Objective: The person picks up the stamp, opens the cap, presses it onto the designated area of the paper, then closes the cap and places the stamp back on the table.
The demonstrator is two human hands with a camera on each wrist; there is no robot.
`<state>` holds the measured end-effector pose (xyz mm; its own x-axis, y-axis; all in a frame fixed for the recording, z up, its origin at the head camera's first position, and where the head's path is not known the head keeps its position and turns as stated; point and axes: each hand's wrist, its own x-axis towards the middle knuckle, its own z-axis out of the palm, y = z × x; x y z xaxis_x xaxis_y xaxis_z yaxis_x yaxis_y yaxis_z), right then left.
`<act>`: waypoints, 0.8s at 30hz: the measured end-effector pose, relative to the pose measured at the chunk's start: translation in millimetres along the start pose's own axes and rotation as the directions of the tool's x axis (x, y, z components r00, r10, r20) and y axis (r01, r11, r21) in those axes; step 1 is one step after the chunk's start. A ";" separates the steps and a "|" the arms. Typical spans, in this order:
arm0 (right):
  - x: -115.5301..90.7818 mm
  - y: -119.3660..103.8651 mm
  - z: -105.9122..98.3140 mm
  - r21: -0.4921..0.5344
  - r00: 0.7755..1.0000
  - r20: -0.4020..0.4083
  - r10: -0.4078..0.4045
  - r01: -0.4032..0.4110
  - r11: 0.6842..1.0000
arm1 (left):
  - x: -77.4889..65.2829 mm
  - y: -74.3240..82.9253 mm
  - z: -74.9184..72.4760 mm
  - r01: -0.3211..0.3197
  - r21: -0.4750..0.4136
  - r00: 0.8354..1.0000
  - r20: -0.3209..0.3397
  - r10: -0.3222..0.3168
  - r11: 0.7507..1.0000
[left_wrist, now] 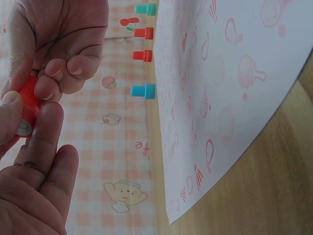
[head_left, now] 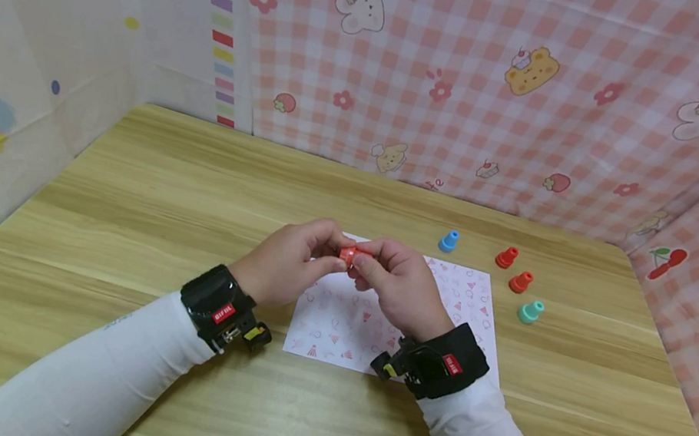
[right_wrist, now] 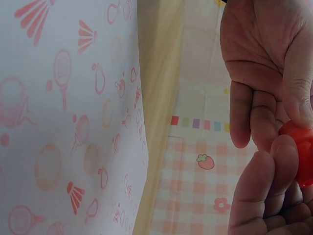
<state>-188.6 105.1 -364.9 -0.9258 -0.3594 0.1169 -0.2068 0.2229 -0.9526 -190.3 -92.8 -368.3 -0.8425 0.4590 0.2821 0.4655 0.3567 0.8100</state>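
Over the paper, a small red toy stamp (head_left: 347, 255) is held between both hands. The left hand (head_left: 286, 261) pinches its wider end between thumb and fingers. From the other side the right hand (head_left: 407, 287) grips it, its fingers hiding much of the body. A pale round end with a mark shows on the stamp (left_wrist: 27, 125) in the left wrist view. Below the hands lies a white sheet of paper (head_left: 331, 324), covered in red and faint orange prints such as shuttlecocks (right_wrist: 75, 198) and rackets (right_wrist: 62, 73).
Beyond the paper's right side stand a blue stamp (head_left: 449, 241), two red stamps (head_left: 507, 257) and a green stamp (head_left: 531, 312). Everything rests on a wood-grain table (head_left: 108, 230). A pink checked cloth (head_left: 462, 58) hangs behind it.
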 end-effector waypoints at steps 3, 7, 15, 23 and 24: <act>0.1 0.7 -0.1 0.011 1.000 0.004 -0.003 0.003 1.000 | 0.4 -0.7 0.4 -0.007 -0.011 1.000 0.002 0.007 1.000; 0.2 1.2 -0.6 0.024 1.000 0.011 -0.007 0.007 1.000 | 0.3 -0.8 1.5 -0.002 -0.036 1.000 0.002 0.003 0.999; 0.9 1.0 -0.1 0.039 1.000 0.022 0.008 -0.008 0.999 | -0.1 -0.9 1.7 0.001 -0.049 1.000 0.009 0.000 0.999; 0.7 1.4 0.2 0.035 1.000 0.017 0.011 -0.011 0.999 | -0.5 -1.1 1.9 0.001 -0.047 1.000 0.009 -0.001 0.999; 0.7 1.5 0.3 0.034 1.000 0.016 0.014 -0.014 0.999 | -0.6 -1.0 2.0 0.003 -0.047 1.000 0.009 -0.003 0.999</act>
<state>-189.4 104.9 -366.3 -0.9235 -0.3704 0.0995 -0.1827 0.1967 -0.9633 -189.7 -91.9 -370.2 -0.8413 0.4650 0.2755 0.4496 0.3193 0.8342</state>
